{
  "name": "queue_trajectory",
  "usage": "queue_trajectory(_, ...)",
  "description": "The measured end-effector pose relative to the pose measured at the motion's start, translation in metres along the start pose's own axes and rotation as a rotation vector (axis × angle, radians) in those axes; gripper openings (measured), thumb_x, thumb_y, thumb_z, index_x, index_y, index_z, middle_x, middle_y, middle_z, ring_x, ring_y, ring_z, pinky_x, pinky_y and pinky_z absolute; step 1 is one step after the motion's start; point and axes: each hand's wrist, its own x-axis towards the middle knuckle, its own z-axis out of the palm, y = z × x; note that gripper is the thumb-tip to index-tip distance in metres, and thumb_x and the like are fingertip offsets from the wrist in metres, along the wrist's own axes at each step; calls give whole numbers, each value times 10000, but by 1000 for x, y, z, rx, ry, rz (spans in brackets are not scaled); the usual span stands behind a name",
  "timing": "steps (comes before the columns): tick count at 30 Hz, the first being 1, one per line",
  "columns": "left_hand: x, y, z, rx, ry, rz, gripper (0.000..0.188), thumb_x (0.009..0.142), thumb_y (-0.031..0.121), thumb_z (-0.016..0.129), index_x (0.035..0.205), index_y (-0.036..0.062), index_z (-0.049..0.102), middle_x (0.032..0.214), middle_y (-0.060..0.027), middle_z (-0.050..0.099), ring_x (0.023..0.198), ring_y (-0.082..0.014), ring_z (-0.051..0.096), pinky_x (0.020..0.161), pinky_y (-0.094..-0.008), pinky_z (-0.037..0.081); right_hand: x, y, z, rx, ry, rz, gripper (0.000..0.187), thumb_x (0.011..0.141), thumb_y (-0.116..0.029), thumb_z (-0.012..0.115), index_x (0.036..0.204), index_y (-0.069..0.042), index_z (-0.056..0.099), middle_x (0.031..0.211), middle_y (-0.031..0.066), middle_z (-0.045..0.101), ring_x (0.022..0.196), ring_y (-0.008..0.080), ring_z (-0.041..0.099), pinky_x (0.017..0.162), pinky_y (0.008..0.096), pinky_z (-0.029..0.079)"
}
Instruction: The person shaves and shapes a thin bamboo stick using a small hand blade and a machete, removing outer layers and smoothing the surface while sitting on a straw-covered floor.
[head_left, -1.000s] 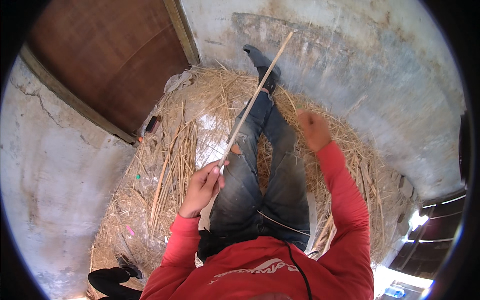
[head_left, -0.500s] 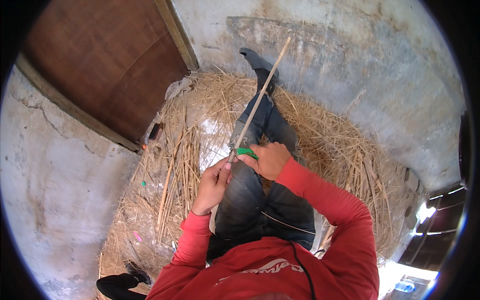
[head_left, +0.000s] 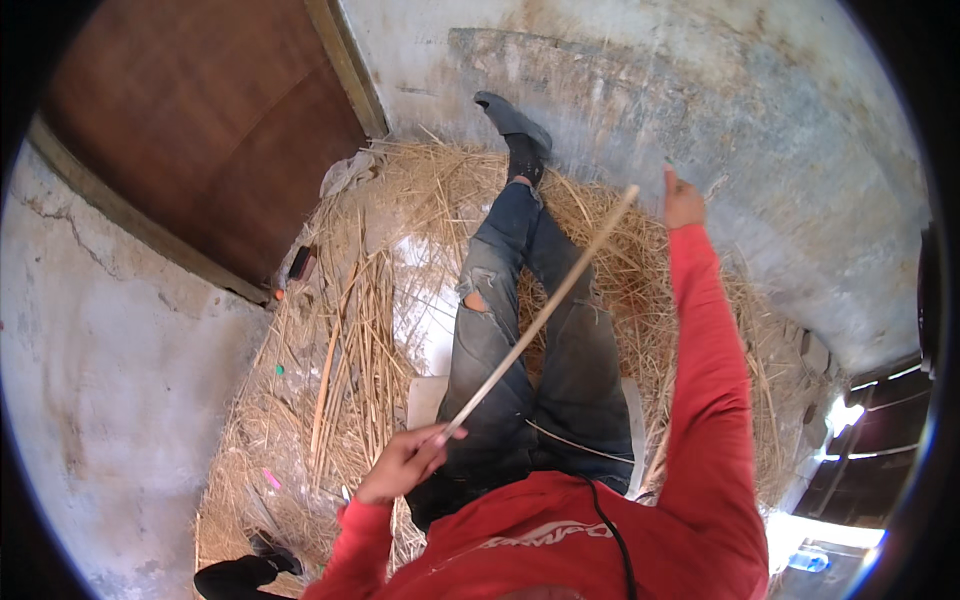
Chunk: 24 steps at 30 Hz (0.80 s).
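My left hand [head_left: 408, 462], low over my left thigh, grips the near end of a long, thin bamboo stick [head_left: 535, 325]. The pale stick slants up and to the right across my legs, its far end in the air. Stretched far forward to the right, my right hand [head_left: 685, 203] is closed. Only a speck of the green-handled knife [head_left: 669, 160] shows at its fingertips; the blade cannot be made out. The two hands are well apart, and the right one is off the stick.
Straw and shavings [head_left: 640, 270] cover the floor around my legs. A bundle of split sticks [head_left: 350, 350] lies at the left. A thin strip [head_left: 575, 440] rests across my thighs. Beyond stand a stained wall [head_left: 620, 90] and a brown door [head_left: 210, 130]. Another person's dark-clad limb [head_left: 235, 575] shows at lower left.
My right hand has left the stick and swung far forward and right with the green-handled knife. My left hand has drawn back toward me, bringing the stick lower and tilting it rightward.
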Motion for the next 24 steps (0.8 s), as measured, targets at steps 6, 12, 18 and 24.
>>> queue_trajectory(6,14,2,-17,-27,341,35,360,1105,277,425,1216,12,643,638,53,455,519,-32,364,486,-210,290,6,-10,-61,150,-134,-83,722,997,-641,467,802,22,677,704,199,608,694,328,613,706,438,476)
queue_trajectory(12,82,35,-7,8,252,247,358,1114,275,411,1266,30,622,652,40,476,544,-37,391,507,-204,317,-83,-114,-57,572,-348,-194,590,1007,-551,552,832,6,631,699,53,553,639,189,500,661,347,437)
queue_trajectory(18,111,51,15,-47,300,361,415,1107,279,449,1440,41,517,651,48,440,554,-37,378,512,-208,321,-166,-167,-64,368,-566,-485,536,1002,-519,553,862,-19,687,663,226,611,618,388,638,614,474,490)
queue_trajectory(24,122,43,19,-218,187,279,477,1108,241,453,1547,63,402,647,51,386,528,-37,338,479,-218,307,-234,-172,-51,151,-630,-704,511,977,-540,568,800,-67,644,616,207,620,593,443,634,543,520,496)
